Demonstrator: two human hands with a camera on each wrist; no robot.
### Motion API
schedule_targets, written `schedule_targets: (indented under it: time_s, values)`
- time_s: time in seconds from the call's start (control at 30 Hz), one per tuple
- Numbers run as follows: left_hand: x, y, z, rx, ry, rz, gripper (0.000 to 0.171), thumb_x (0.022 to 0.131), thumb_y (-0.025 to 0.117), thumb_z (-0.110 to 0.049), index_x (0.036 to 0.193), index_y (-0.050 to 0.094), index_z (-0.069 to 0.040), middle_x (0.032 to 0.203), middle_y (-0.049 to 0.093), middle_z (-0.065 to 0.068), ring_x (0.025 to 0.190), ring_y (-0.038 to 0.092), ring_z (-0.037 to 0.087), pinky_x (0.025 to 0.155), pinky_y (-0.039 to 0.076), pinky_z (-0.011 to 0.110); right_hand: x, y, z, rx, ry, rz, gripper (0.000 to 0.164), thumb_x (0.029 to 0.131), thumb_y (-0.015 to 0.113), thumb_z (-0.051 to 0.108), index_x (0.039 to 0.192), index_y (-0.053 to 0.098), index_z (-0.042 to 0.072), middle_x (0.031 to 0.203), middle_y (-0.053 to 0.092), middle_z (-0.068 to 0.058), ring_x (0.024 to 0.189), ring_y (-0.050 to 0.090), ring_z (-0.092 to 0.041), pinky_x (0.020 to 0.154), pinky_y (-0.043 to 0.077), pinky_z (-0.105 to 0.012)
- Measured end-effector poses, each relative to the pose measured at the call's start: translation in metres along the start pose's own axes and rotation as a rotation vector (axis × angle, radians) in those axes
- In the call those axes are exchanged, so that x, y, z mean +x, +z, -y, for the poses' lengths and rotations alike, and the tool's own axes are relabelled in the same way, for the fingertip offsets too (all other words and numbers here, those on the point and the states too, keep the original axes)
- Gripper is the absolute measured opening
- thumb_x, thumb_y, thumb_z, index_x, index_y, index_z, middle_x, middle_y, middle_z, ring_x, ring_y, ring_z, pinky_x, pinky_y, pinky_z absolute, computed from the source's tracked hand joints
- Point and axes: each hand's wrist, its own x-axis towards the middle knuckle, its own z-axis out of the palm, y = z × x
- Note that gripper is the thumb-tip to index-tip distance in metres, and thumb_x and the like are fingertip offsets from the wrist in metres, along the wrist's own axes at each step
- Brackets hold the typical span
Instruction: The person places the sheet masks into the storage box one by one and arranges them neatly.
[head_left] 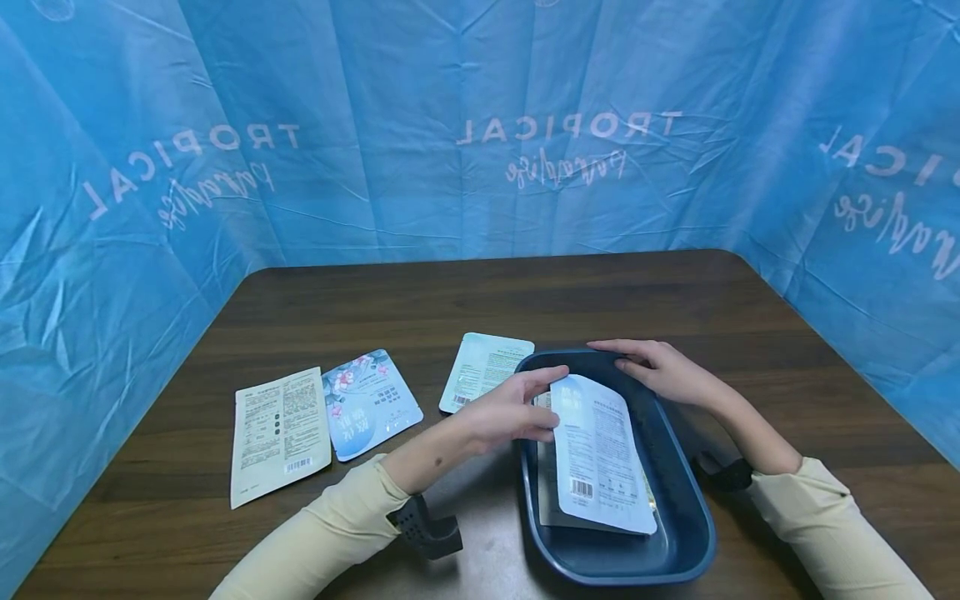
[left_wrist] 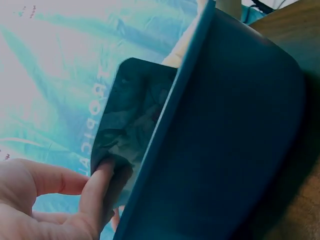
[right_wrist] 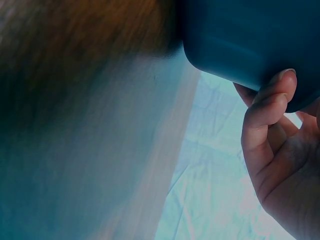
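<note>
My left hand [head_left: 517,408] pinches the edge of a pale blue-white sheet mask packet [head_left: 602,458] over a dark blue plastic basin [head_left: 693,492]. Its printed back, with a barcode, faces up in the head view; in the left wrist view the packet [left_wrist: 132,107] rises beyond the basin's rim, its near side in shadow. Another packet [head_left: 549,487] lies inside the basin, mostly covered by the held one. At the basin's far right corner, my right hand [head_left: 667,371] grips the rim. The right wrist view shows curled fingers [right_wrist: 270,102] against the outer wall.
Left of the basin, a pale green packet [head_left: 483,367] lies close to its far left corner. Further left are a blue flowered packet [head_left: 371,404] and a cream packet [head_left: 281,433], edges nearly meeting. Blue printed sheeting [head_left: 405,167] hangs behind the dark wooden table [head_left: 375,300].
</note>
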Motion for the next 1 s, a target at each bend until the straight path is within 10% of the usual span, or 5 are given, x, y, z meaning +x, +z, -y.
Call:
schedule_targets:
  time_s: [1.0]
  values:
    - [0.005,0.018,-0.006,0.138,-0.165,-0.128,0.062,0.095,0.055,-0.012,0.146,0.022,0.002,0.149,0.024,0.016,0.132,0.03,0.03,0.099,0.036,0.04,0.001,0.0,0.001,-0.036,-0.021,-0.005,0.04,0.095,0.048,-0.002,0.135,0.049,0.004,0.132,0.051,-0.014,0.106,0.053,-0.025,0.081,0.042,-0.043]
